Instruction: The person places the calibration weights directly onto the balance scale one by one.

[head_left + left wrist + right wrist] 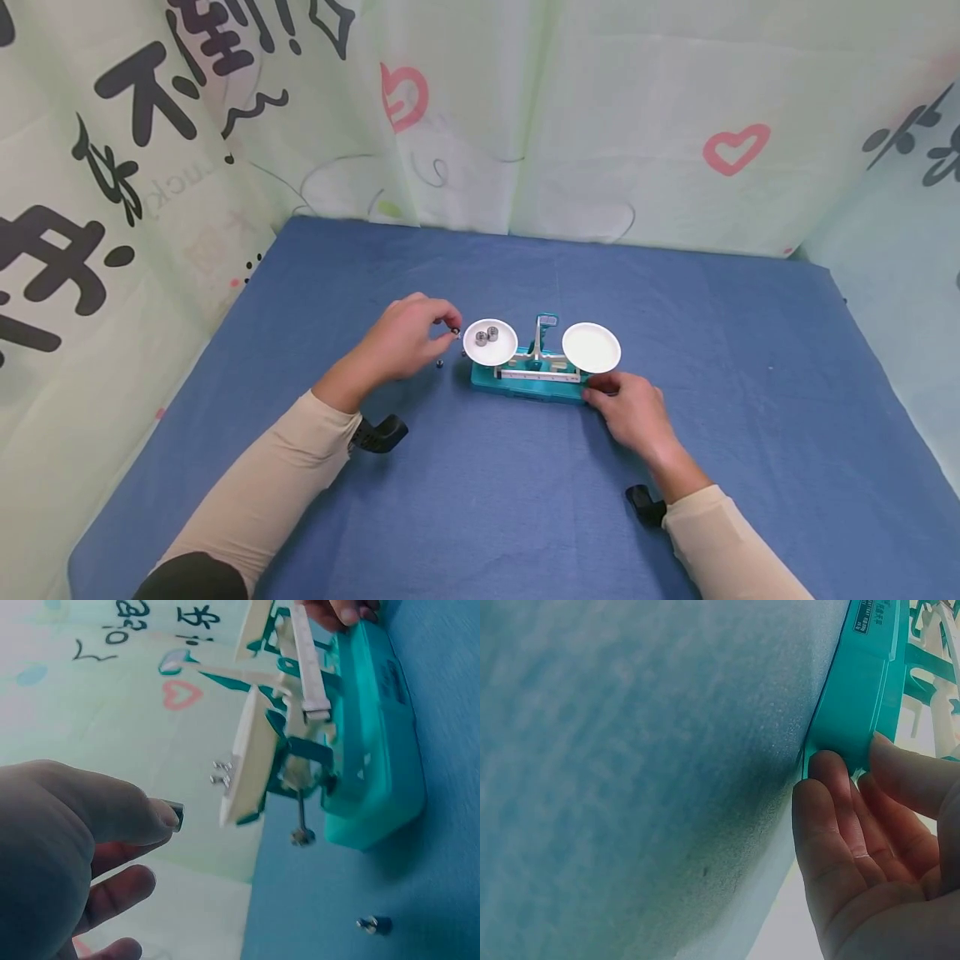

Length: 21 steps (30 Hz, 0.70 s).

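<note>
A teal balance scale (528,392) with two white pans stands on the blue-covered table. Two small metal weights (487,336) sit in its left pan (501,352); the right pan (592,347) holds nothing. Just left of the left pan, my left hand (401,340) pinches another small metal weight (178,815) between thumb and finger. My right hand (633,410) grips the right end of the scale's base, the thumb (907,772) on its upper edge and the fingers at its end.
One more small weight (440,363) stands on the blue cloth (480,483), below the left hand and left of the base. A pale printed curtain (570,125) hangs behind the table and along its sides.
</note>
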Each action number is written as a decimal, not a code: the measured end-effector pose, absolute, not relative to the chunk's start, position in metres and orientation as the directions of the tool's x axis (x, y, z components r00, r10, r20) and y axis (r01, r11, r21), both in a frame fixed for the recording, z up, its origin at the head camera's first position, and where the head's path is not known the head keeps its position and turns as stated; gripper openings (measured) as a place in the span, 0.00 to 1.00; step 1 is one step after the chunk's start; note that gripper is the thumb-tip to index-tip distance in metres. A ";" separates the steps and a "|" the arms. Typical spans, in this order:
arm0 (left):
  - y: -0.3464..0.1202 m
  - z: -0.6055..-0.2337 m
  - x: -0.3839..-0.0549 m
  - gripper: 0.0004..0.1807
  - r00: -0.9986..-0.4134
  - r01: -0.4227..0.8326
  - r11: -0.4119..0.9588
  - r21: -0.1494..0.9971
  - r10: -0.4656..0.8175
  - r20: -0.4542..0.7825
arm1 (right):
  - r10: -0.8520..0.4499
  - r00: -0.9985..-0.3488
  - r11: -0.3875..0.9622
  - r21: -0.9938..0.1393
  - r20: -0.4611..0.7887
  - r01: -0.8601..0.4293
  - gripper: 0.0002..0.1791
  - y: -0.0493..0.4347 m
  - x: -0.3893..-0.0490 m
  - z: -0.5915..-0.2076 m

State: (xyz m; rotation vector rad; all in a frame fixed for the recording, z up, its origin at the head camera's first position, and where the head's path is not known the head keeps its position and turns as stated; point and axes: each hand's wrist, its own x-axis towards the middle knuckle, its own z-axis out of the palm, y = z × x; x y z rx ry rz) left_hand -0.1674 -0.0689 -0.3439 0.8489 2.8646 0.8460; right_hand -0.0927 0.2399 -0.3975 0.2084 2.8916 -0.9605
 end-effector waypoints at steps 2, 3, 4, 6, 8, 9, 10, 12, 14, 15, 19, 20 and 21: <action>-0.066 -0.341 -0.168 0.07 -0.836 0.513 0.685 0.517 0.536 0.119 | 0.102 -0.987 0.794 -0.588 -0.122 0.155 0.13 0.240 -0.093 -0.397; -0.065 -0.340 -0.169 0.07 -0.827 0.525 0.677 0.516 0.549 0.121 | 0.102 -0.987 0.794 -0.588 -0.122 0.155 0.13 0.240 -0.093 -0.397; -0.063 -0.339 -0.169 0.07 -0.818 0.536 0.671 0.512 0.562 0.120 | 0.102 -0.987 0.794 -0.588 -0.123 0.155 0.13 0.240 -0.093 -0.397; -0.060 -0.338 -0.171 0.07 -0.801 0.557 0.660 0.504 0.587 0.116 | 0.103 -0.987 0.794 -0.587 -0.125 0.157 0.13 0.240 -0.092 -0.397; -0.056 -0.337 -0.172 0.08 -0.787 0.571 0.653 0.497 0.607 0.106 | 0.103 -0.986 0.794 -0.587 -0.128 0.159 0.14 0.240 -0.092 -0.397; -0.054 -0.337 -0.173 0.08 -0.783 0.575 0.653 0.493 0.614 0.100 | 0.104 -0.986 0.794 -0.586 -0.128 0.160 0.14 0.239 -0.092 -0.397; -0.051 -0.337 -0.173 0.08 -0.779 0.578 0.651 0.492 0.620 0.095 | 0.105 -0.986 0.795 -0.586 -0.127 0.160 0.14 0.239 -0.092 -0.397; -0.047 -0.336 -0.174 0.08 -0.772 0.584 0.647 0.490 0.630 0.087 | 0.106 -0.987 0.796 -0.583 -0.125 0.159 0.14 0.239 -0.092 -0.397; -0.043 -0.337 -0.176 0.08 -0.764 0.592 0.642 0.488 0.639 0.086 | 0.106 -0.987 0.796 -0.584 -0.123 0.159 0.14 0.239 -0.092 -0.397; -0.041 -0.337 -0.177 0.08 -0.760 0.596 0.639 0.486 0.644 0.087 | 0.106 -0.987 0.797 -0.583 -0.123 0.158 0.14 0.239 -0.092 -0.397; -0.035 -0.339 -0.180 0.07 -0.747 0.611 0.633 0.475 0.660 0.082 | 0.103 -0.987 0.797 -0.583 -0.121 0.155 0.14 0.240 -0.092 -0.398; -0.034 -0.339 -0.181 0.07 -0.745 0.612 0.635 0.472 0.662 0.076 | 0.102 -0.987 0.798 -0.583 -0.121 0.154 0.14 0.240 -0.092 -0.398; -0.033 -0.340 -0.181 0.07 -0.744 0.613 0.636 0.470 0.665 0.071 | 0.101 -0.988 0.798 -0.583 -0.120 0.152 0.14 0.240 -0.092 -0.398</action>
